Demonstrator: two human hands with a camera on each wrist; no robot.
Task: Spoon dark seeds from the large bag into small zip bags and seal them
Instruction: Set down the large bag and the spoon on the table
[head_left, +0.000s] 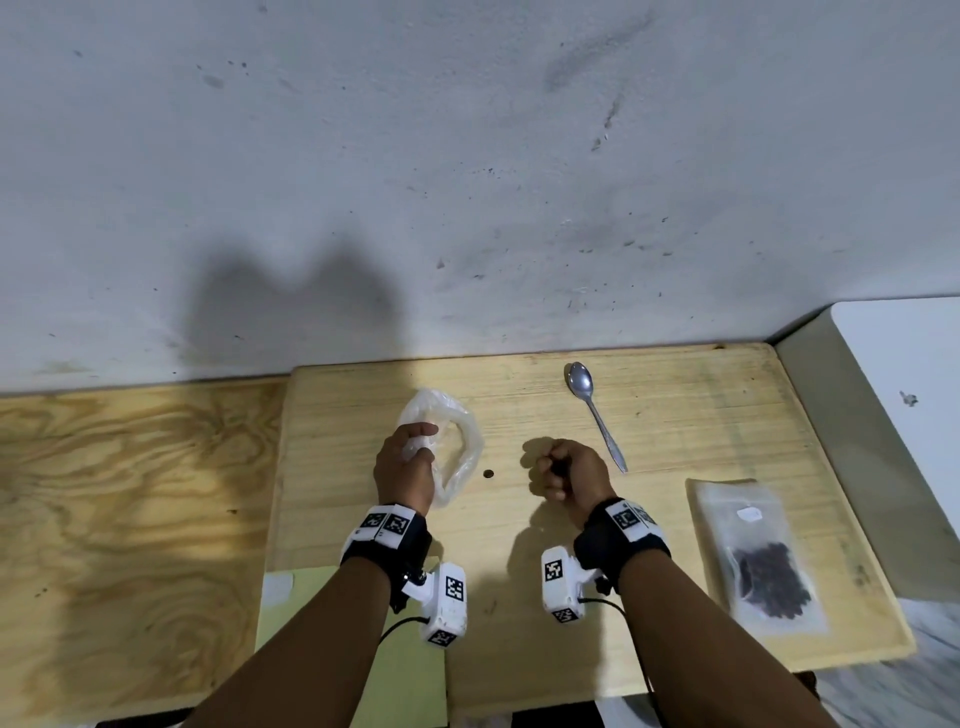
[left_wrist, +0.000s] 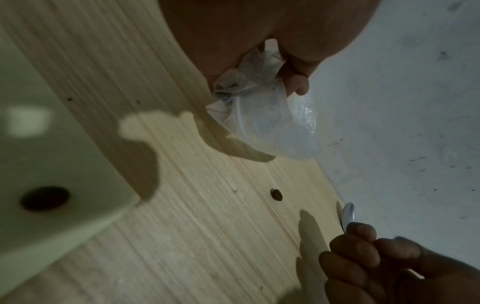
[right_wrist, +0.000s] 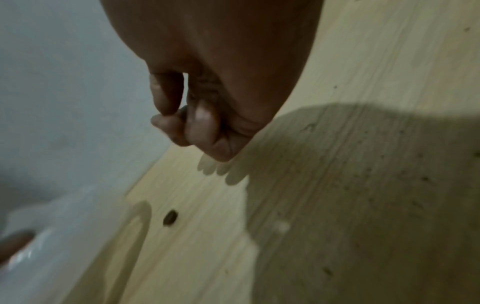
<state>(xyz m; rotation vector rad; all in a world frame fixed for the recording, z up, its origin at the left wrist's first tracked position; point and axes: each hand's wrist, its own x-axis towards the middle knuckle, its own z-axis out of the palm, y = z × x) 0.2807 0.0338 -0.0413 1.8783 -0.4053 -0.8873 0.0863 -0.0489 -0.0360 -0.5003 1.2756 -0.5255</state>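
My left hand grips the crumpled neck of a clear thin plastic bag, which lies limp on the pale wooden board. In the left wrist view the bag bunches under the curled fingers. My right hand hovers mid-board, its fingers curled, and pinches a small dark seed between thumb and fingertip. Between the hands, one loose dark seed lies on the board. Right of the right hand lies a metal spoon, untouched. A flat zip bag with dark seeds rests at the right.
The board sits against a grey wall. Plywood tabletop extends to the left. A pale green sheet lies at the board's front left corner. A white surface borders the right side.
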